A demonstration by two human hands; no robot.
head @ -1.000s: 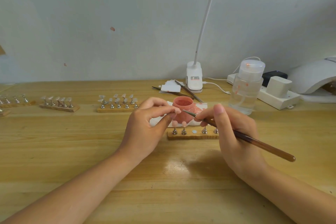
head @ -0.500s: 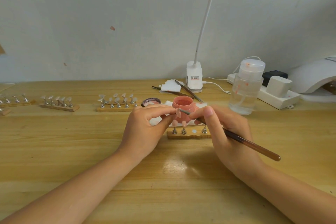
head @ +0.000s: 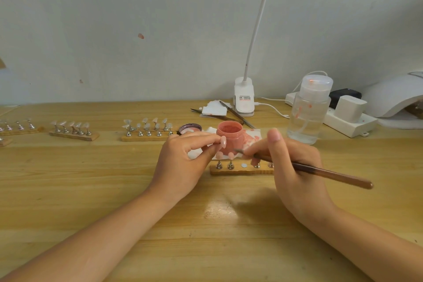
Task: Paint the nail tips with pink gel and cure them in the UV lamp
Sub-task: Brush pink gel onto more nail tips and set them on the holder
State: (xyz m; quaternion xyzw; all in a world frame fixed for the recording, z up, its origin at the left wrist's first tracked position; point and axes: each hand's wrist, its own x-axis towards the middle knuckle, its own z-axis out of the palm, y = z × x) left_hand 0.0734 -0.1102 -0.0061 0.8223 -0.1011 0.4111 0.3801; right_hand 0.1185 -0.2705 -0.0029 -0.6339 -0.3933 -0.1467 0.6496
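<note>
My left hand [head: 187,160] pinches a pink-coated nail tip [head: 223,141] on its small stand, lifted just in front of the open pink gel jar [head: 229,136]. My right hand [head: 293,167] grips a brown brush [head: 320,171], whose tip points left at a spot slightly below the held nail tip, not touching it. Under the hands lies a wooden holder strip [head: 240,170] with two pink tips on metal stands and one bare magnet spot. The white UV lamp [head: 396,96] sits at the far right edge.
Several wooden strips with clear nail tips [head: 146,131] line the left side. The jar's lid [head: 190,128] lies beside the jar on a stained white wipe [head: 250,136]. A clear pump bottle [head: 309,112], a clip lamp [head: 244,98], a power strip [head: 350,119] and tools stand behind.
My right hand has drawn the brush down and to the right, off the held nail tip. The left hand keeps the tip at about the same place.
</note>
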